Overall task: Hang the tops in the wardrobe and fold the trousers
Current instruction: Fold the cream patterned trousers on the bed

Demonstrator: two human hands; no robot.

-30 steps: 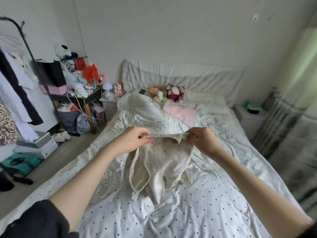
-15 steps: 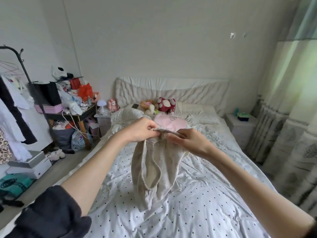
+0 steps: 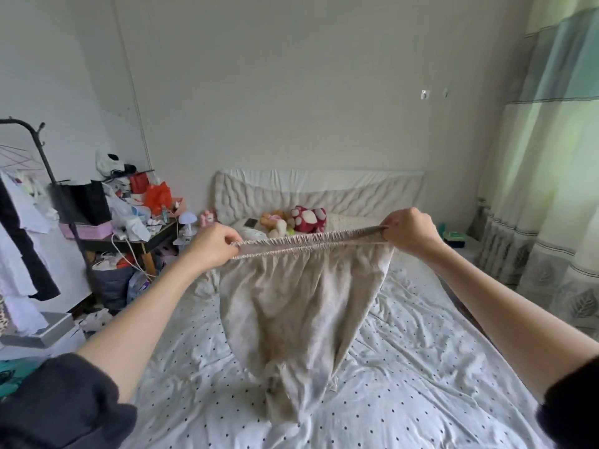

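Beige trousers (image 3: 298,306) hang in the air over the bed (image 3: 405,367), their elastic waistband stretched wide and level. My left hand (image 3: 214,247) pinches the waistband's left end, and my right hand (image 3: 408,231) grips its right end. The legs droop down together and their lower ends touch the dotted white sheet. At the far left, dark and white tops (image 3: 19,241) hang on a black clothes rack (image 3: 39,150).
Soft toys (image 3: 301,218) and a phone lie by the white headboard (image 3: 317,189). A cluttered side table (image 3: 129,218) with bags stands left of the bed, boxes (image 3: 45,332) on the floor below the rack. Curtains (image 3: 551,176) hang at the right.
Both hands have lifted the trousers off the bed and pulled apart, stretching the bunched waistband out wide. The view has tilted up toward the wall.
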